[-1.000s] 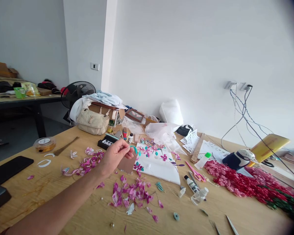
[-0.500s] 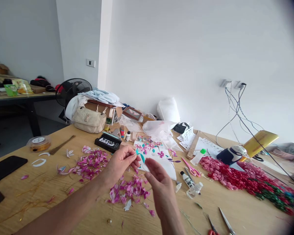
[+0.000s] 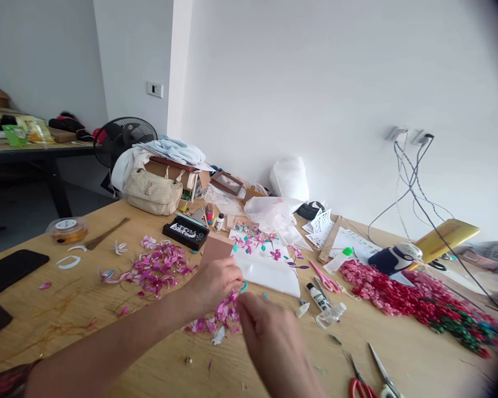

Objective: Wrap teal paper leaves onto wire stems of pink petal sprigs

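Note:
My left hand (image 3: 216, 283) is closed over the middle of the table, its fingertips pinching a small turquoise leaf-like piece (image 3: 243, 287) that is mostly hidden. Right beside it, my right hand (image 3: 268, 326) is also closed, thumb against the curled fingers; whatever it grips is hidden. Under and left of the hands lie loose pink-purple petals (image 3: 160, 271). Behind them a white sheet (image 3: 265, 271) carries pink wire flowers (image 3: 276, 254) with turquoise leaves.
Red-handled scissors (image 3: 359, 381), a second pair of scissors (image 3: 384, 370) and small bottles (image 3: 317, 297) lie on the right. Pink scissors (image 3: 326, 279) and a heap of red and pink floral trim (image 3: 377, 293) are beyond. A black box (image 3: 185, 233) stands behind the petals.
My hands have come together lower down, and my right hand has closed from a half-open shape. The turquoise piece is now largely covered. The view has shifted slightly.

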